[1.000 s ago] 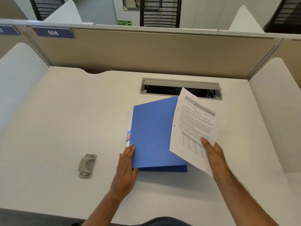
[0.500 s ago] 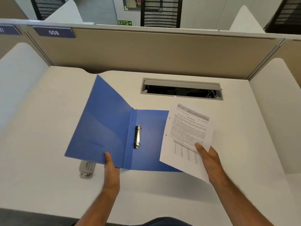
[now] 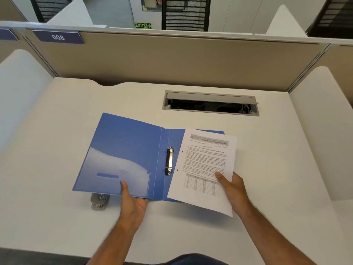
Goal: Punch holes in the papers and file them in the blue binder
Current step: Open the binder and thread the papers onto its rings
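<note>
now our left hand [image 3: 131, 202] pinches the open blue binder's [image 3: 124, 155] front cover; our right hand [image 3: 232, 190] grasps the punched paper [image 3: 204, 165] over its right half, on the table [image 3: 57, 131].

office cubicle (numbered partition [image 3: 172, 60])

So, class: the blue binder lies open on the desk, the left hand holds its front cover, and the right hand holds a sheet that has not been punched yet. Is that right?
Not quite. The blue binder is open, the left hand holds its cover, and the right hand holds the sheet, but the head view shows two punched holes along the sheet's left edge.
</note>
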A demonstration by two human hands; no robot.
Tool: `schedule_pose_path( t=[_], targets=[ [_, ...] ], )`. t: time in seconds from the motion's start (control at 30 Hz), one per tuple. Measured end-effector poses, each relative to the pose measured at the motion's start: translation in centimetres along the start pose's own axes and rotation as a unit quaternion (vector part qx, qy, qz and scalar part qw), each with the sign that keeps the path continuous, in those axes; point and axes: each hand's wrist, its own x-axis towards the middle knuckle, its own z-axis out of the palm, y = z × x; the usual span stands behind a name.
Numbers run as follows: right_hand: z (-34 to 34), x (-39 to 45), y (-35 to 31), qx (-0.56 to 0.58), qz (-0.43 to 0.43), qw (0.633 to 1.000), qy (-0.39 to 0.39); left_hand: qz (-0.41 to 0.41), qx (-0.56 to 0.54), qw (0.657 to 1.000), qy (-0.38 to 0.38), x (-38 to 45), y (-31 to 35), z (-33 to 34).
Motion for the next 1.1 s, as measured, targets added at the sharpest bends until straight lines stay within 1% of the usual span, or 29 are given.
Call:
schedule_pose_path(
  t=[0.1, 0.23, 0.3, 0.4, 0.47, 0.6, 0.67, 0.77, 0.87, 1.0, 1.1],
  targets=[
    [-0.2, 0.5, 0.4, -0.013, 0.003, 1.000, -0.007, 0.003, 0.038, 0.999, -0.017, -0.4, -0.2, -0.8],
    [-0.6, 0.8, 1.1, -0.025, 0.007, 1.000, -0.001, 0.026, 0.169, 0.985, 0.032, -0.8, -0.3, -3.0],
    [-0.7, 0.9, 1.5, -0.024, 0.010, 1.000, 0.001, 0.027, 0.239, 0.969, 0.051, -1.5, -0.3, -3.8],
    [-0.9, 1.2, 1.9, -0.029, 0.013, 0.999, 0.008, 0.049, 0.347, 0.932, 0.087, -3.5, -0.4, -4.0],
    [-1.0, 1.4, 2.0, -0.035, 0.014, 0.999, 0.007, 0.082, 0.410, 0.906, 0.057, -4.9, -0.4, -3.4],
    [-0.9, 1.4, 1.7, -0.037, 0.007, 0.999, -0.002, 0.133, 0.502, 0.853, -0.059, -5.6, 0.4, -0.9],
    [-0.9, 1.4, 1.7, -0.033, 0.005, 0.999, -0.002, 0.165, 0.525, 0.828, -0.103, -4.5, 1.0, 0.6],
    [-1.0, 1.4, 2.0, -0.034, 0.007, 0.999, -0.008, 0.209, 0.556, 0.795, -0.120, -1.9, 1.6, 2.9],
    [-0.9, 1.3, 2.1, -0.037, 0.006, 0.999, -0.007, 0.218, 0.574, 0.776, -0.146, 1.1, 1.5, 4.8],
    [-0.8, 1.3, 2.0, -0.037, 0.002, 0.999, -0.010, 0.247, 0.617, 0.726, -0.178, 4.7, 0.3, 5.7],
    [-0.9, 1.4, 2.1, -0.041, 0.004, 0.999, -0.012, 0.251, 0.643, 0.698, -0.190, 6.0, -0.3, 6.2]
  ],
)
